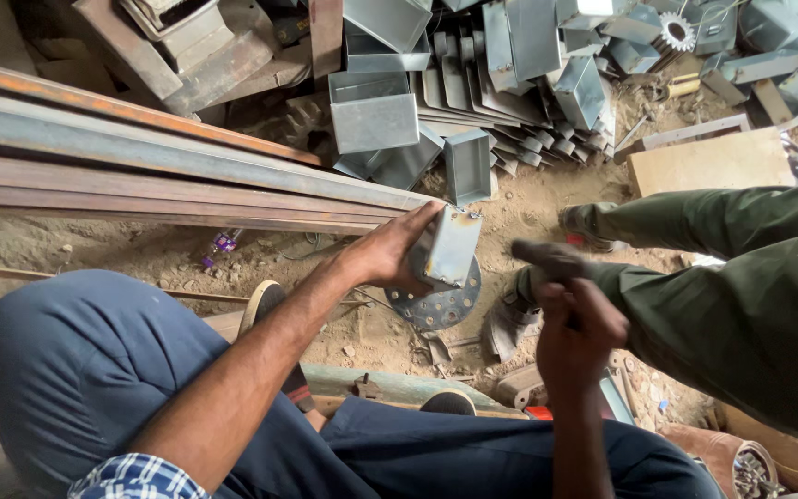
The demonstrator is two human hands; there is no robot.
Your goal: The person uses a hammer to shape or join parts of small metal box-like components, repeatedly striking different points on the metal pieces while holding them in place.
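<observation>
Grey metal box (pixel 448 245) gripped by left hand (pixel 385 251); right hand (pixel 573 319) seemingly clutches a blurred hammer (pixel 547 259).

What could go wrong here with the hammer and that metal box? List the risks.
1. The left hand holds the metal box on the round plate while the right hand raises the hammer; a missed blow could hit the fingers.
2. The box's cut sheet edges may slice the bare hand.
3. Another person's leg stands close beside the hammer and could be struck.
</observation>
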